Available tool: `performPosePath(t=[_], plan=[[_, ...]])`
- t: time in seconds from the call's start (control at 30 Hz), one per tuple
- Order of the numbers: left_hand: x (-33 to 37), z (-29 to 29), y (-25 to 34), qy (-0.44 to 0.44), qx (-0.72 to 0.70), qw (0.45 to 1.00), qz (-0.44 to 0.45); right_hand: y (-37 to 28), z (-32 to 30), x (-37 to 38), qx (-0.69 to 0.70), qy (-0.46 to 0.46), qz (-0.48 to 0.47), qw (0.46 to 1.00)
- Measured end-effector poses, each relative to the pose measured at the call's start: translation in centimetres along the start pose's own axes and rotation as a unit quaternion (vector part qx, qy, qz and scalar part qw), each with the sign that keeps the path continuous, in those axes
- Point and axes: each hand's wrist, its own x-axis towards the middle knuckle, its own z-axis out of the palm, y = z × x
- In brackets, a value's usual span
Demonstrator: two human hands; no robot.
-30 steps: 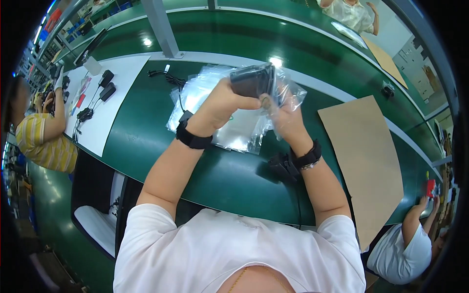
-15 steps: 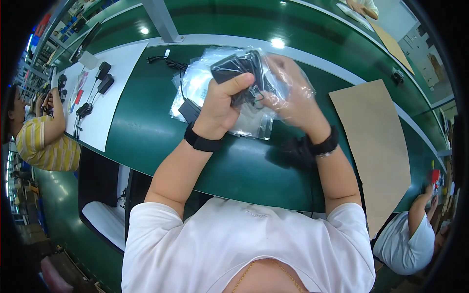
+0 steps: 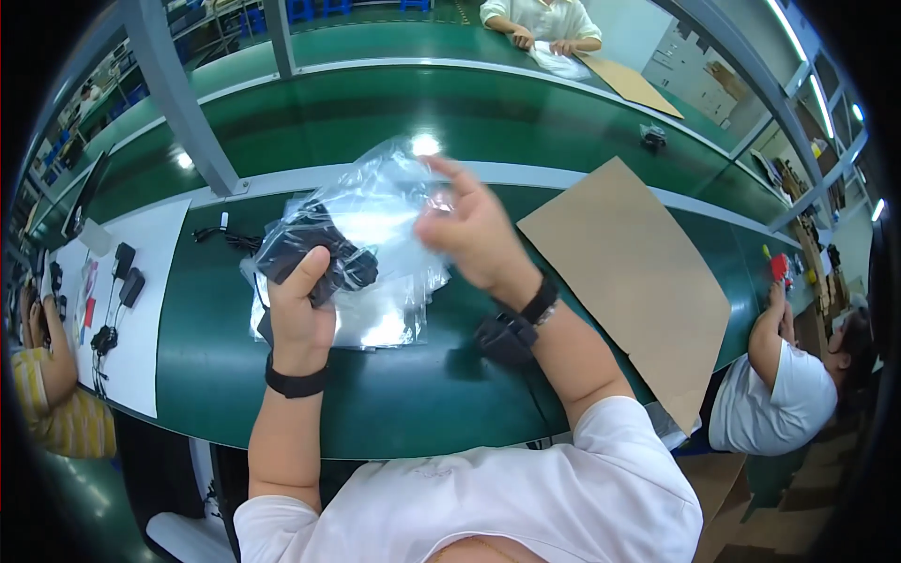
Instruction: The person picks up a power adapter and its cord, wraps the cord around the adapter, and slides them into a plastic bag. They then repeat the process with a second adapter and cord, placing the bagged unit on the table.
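Note:
My left hand point(image 3: 305, 314) is closed round a clear plastic bag point(image 3: 371, 192), its thumb pressed on the front. Inside the bag sits a black power adapter point(image 3: 286, 249) with a bundled black cable point(image 3: 352, 266). At the bag's upper right edge, my right hand point(image 3: 469, 230) has its thumb and fingers closed on the film, the index finger raised; the fingertips are partly blurred. Beneath both hands, a pile of flat clear bags point(image 3: 385, 324) lies on the green table point(image 3: 404, 403). A black strap circles each wrist, and a black device point(image 3: 507, 340) hangs at the right one.
Brown cardboard point(image 3: 629, 281) covers the table at right. Left lies a white sheet point(image 3: 155, 281) with black adapters point(image 3: 131, 286) and cables. A black cable point(image 3: 230, 237) rests behind the pile. Co-workers sit left and right; another works across the table. A metal post point(image 3: 183, 103) rises at the back.
My right hand has moved from around the bagged adapter to the bag's edge, drawing the film out. The cable bundle now shows inside. The view has shifted, revealing more of the far side.

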Motion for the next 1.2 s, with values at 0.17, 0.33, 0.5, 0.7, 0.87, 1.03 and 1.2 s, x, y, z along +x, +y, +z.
performPosePath(t=[0.17,0.33,0.5,0.7,0.87,1.03,1.2], plan=[[-0.1,-0.6,-0.9,-0.014,-0.094,0.995,-0.029,-0.7,-2.1,1.3,0.034,0.058,-0.151,0.986],[0.7,0.3,-1.2,-0.041,-0.099,0.993,0.041,3.4,-0.6,0.4,0.050,-0.096,0.024,0.994],[-0.6,0.9,-2.1,-0.040,-0.003,0.999,0.036,4.4,4.6,-0.4,0.114,0.022,0.088,0.989],[-0.3,0.4,-2.2,-0.059,0.091,0.994,-0.028,3.8,3.6,-0.6,-0.249,0.153,-0.123,0.948],[-0.7,1.0,-1.9,-0.046,0.273,0.959,0.054,5.1,2.8,-0.7,-0.442,0.095,-0.350,0.820],[-0.7,0.0,-2.2,0.003,0.332,0.940,0.076,4.9,3.6,-0.6,-0.428,0.059,-0.294,0.853],[-1.0,-0.3,-3.1,0.021,0.363,0.913,0.187,4.4,3.6,0.1,-0.082,0.085,0.015,0.993]])
